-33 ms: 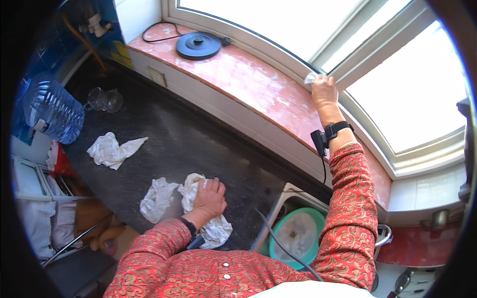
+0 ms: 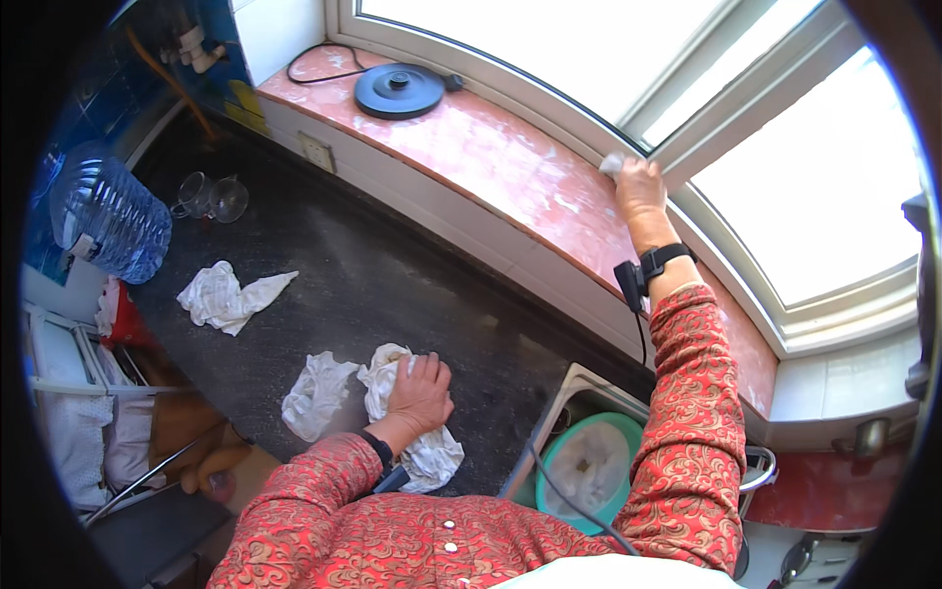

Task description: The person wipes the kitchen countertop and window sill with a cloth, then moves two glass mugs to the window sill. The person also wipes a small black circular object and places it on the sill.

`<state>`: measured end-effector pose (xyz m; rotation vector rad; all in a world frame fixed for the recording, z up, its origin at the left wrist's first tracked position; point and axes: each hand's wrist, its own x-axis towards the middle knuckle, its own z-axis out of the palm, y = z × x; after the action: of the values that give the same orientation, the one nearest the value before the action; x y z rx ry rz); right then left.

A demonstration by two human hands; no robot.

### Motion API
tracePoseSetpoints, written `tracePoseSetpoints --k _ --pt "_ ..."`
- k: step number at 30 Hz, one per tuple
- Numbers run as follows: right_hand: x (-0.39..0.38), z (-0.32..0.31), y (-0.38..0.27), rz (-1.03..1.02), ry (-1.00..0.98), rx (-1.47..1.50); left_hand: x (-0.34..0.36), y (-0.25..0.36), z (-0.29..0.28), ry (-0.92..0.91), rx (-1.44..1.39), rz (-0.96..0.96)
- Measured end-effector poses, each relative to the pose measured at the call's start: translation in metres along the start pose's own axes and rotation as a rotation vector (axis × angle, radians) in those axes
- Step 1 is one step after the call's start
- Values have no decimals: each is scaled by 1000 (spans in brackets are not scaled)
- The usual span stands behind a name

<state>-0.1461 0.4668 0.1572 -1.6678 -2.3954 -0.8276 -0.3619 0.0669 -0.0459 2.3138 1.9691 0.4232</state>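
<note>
Out at the foot of the window frame (image 2: 677, 169), my right hand (image 2: 642, 187) is closed round a small white cloth (image 2: 612, 163), whose end sticks out on the left of the fingers. Most of that cloth is hidden in the hand. My left hand (image 2: 420, 395) leans on a crumpled white rag (image 2: 432, 459) on the dark countertop (image 2: 324, 265), fingers lying over it. Just left of it lies a second crumpled white rag (image 2: 316, 395). A third white rag (image 2: 228, 296) is farther left. Each wrist wears a black strap.
A black kettle base (image 2: 399, 90) with its cord sits on the pink sill (image 2: 491, 147). On the left are a large blue water bottle (image 2: 113, 216) and glass cups (image 2: 212, 198). A green basin (image 2: 620, 432) stands in the sink (image 2: 564, 398). A cable (image 2: 574, 496) crosses it.
The white cloth in my right hand has shifted slightly down along the foot of the window frame. My left hand stays on the rag. The whole view has moved slightly.
</note>
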Motion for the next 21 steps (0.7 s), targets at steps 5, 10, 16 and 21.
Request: tracePoseSetpoints --k 5,10,16,21 --pt "28 -1 -20 155 -227 40 -1 -1 1 -24 -21 5" --pt "47 -10 -54 90 -233 137 -1 -3 -1 17 0 20" --pt "100 -20 -128 -224 59 454 -1 -4 -3 -92 -48 19" --pt "132 -30 -173 -415 312 226 -2 -3 -2 49 -48 -16"
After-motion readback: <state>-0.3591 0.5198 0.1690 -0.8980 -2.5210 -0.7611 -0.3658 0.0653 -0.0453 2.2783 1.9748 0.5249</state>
